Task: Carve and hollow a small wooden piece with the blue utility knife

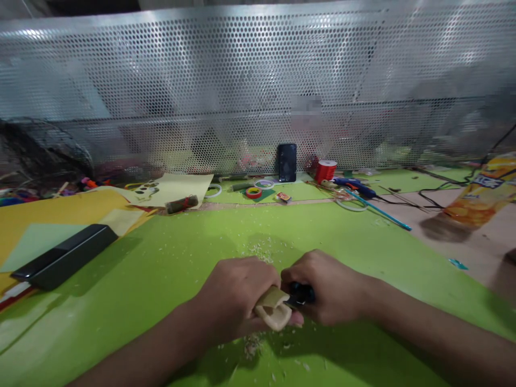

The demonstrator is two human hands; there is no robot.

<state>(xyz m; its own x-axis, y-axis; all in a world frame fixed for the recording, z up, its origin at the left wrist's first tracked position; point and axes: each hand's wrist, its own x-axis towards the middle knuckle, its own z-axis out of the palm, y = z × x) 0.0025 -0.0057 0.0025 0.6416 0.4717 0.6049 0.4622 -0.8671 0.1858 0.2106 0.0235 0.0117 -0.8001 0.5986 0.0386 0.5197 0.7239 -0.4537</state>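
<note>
One hollow, pale tan, tube-like piece (277, 318) is in the left hand (245, 282), whose fingers are curled closely around it, its open end facing the wearer, over a smooth, bright green sheet (189, 236). The right hand (326, 285) is closed in a fist around a black-handled tool (303, 293), and the tool's dark narrow end meets the right side of that opening; how deep it goes cannot be told. Small pale shavings (262, 250) lie scattered beyond the hands and below them. Farther back, a dark rectangular phone (287, 163) leans upright near a silvery perforated metal panel (242, 64), with a red cylindrical spool (324, 173) to its right. A long black box-like case (68, 258) lies at left.
</note>
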